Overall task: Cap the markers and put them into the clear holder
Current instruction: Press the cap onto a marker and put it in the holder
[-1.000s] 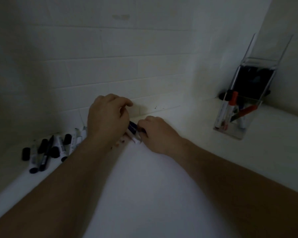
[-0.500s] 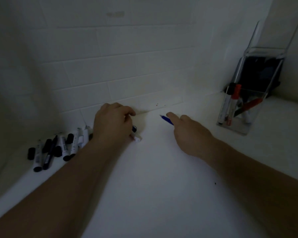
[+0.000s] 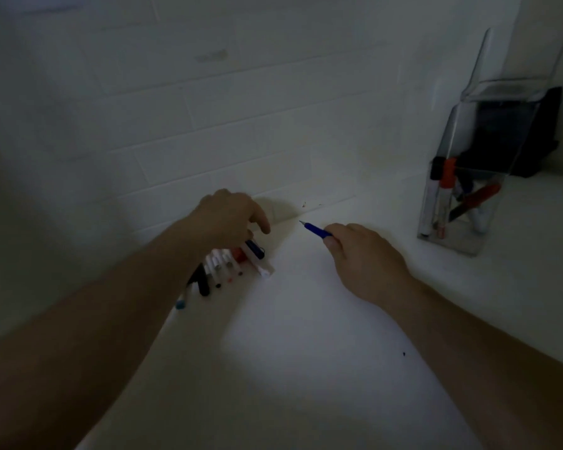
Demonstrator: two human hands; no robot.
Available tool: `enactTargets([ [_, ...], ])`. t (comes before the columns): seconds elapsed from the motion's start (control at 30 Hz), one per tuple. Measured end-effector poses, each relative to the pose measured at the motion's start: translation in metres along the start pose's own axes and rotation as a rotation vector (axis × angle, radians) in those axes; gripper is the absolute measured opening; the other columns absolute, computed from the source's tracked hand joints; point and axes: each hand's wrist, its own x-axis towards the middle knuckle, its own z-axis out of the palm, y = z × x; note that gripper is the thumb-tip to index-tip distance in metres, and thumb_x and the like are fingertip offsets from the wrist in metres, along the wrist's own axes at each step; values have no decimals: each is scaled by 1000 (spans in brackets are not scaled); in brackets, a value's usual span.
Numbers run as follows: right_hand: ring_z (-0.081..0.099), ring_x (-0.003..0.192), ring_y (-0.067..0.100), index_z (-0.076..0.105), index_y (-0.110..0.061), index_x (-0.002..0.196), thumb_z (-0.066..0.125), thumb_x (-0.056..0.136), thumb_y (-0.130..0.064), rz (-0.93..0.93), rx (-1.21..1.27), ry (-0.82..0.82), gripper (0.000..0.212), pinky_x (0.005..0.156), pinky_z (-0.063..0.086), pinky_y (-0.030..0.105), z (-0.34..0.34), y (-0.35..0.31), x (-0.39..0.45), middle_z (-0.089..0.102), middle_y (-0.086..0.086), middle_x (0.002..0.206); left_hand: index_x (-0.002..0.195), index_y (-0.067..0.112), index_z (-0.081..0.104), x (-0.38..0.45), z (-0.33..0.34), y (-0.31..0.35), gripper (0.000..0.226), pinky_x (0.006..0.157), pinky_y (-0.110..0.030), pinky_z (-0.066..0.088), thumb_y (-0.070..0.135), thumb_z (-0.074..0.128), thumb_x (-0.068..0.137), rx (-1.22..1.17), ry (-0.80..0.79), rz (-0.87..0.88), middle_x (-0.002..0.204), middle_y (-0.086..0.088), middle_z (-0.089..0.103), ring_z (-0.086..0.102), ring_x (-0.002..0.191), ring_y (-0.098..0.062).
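A few markers already stand in the clear holder (image 3: 452, 203), but the right hand (image 3: 364, 258) pinches an uncapped blue marker (image 3: 317, 230) and the loosely open left hand (image 3: 228, 219) hovers over many more (image 3: 228, 264)

A dim white counter (image 3: 290, 368) is meeting a white tiled wall (image 3: 208, 125). The right hand (image 3: 363, 258) is pinching a blue pen-like marker (image 3: 317, 231), its fine tip pointing toward the wall. The left hand (image 3: 228, 219) is hovering with loosely curled fingers over a cluster of markers (image 3: 228, 267) lying on the counter — white barrels, black and red ends. Far right, a clear holder (image 3: 452, 203) is standing upright, holding several markers — one orange-capped (image 3: 448, 177).
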Motion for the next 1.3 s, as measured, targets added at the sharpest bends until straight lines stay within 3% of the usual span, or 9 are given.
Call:
enactTargets([
  [0.13, 53, 78, 18, 57, -22, 114, 32, 107, -36, 23, 90, 34, 29, 70, 47, 39, -3, 2, -2, 55, -1, 91, 109, 49, 66, 12, -4, 15, 30, 91, -36, 34, 44, 77, 81, 202, -83, 117, 106, 13, 50, 40, 103, -16],
  [0.23, 52, 76, 17, 56, -21, 109, 33, 107, -36, 37, 122, 49, 28, 68, 48, 40, -5, 2, -4, 52, -3, 87, 107, 47, 67, 21, 1, 19, 31, 93, -36, 32, 51, 77, 77, 233, -77, 153, 110, 14, 54, 42, 108, -17],
  [0.4, 51, 72, 17, 52, -24, 108, 35, 106, -35, 41, 138, 124, 20, 63, 48, 40, -6, 3, -4, 49, -4, 89, 108, 45, 68, 28, 16, 21, 29, 93, -38, 33, 59, 67, 83, 209, -6, 150, 112, 12, 61, 47, 109, -19],
  [0.5, 51, 74, 20, 51, -21, 112, 39, 106, -29, 71, 106, 212, 15, 64, 49, 41, -9, 3, -4, 51, -1, 94, 112, 42, 66, 25, 30, 23, 25, 96, -40, 36, 53, 59, 91, 203, 55, 164, 110, 8, 64, 53, 109, -20],
  [0.6, 52, 76, 22, 51, -19, 108, 43, 104, -22, 93, 65, 243, 9, 63, 47, 40, -10, 8, -4, 52, -1, 90, 114, 38, 63, 18, 33, 27, 20, 91, -37, 40, 42, 55, 97, 64, 134, 132, 105, 3, 66, 57, 103, -23],
  [0.77, 51, 72, 18, 51, -22, 106, 42, 105, -28, 95, 97, 217, 12, 59, 43, 36, -10, 11, -3, 53, -1, 86, 107, 30, 58, -16, 34, 53, 12, 68, -36, 51, 31, 62, 96, -477, 332, 31, 100, 5, 67, 61, 85, -21],
  [0.9, 52, 77, 17, 59, -35, 107, 40, 102, -51, 30, 61, 191, 25, 64, 47, 37, -7, 9, -2, 51, -8, 82, 105, 32, 69, -37, 47, 59, 13, 79, -33, 48, 28, 67, 92, -548, 457, -40, 99, 8, 71, 61, 89, -15],
  [1.0, 51, 74, 15, 64, -38, 106, 43, 100, -54, 9, 36, 189, 27, 63, 45, 34, -5, 11, 0, 49, -11, 78, 108, 22, 74, -40, 48, 54, 18, 87, -39, 50, 18, 67, 92, -569, 564, -50, 99, 0, 73, 64, 92, -22],
  [1.3, 49, 71, 12, 65, -40, 111, 36, 96, -59, -29, -9, 165, 38, 65, 47, 36, -5, 5, -2, 46, -12, 75, 121, 18, 72, -32, 49, 55, 29, 92, -26, 37, 18, 66, 93, -488, 522, 27, 114, -7, 73, 64, 107, -26],
])
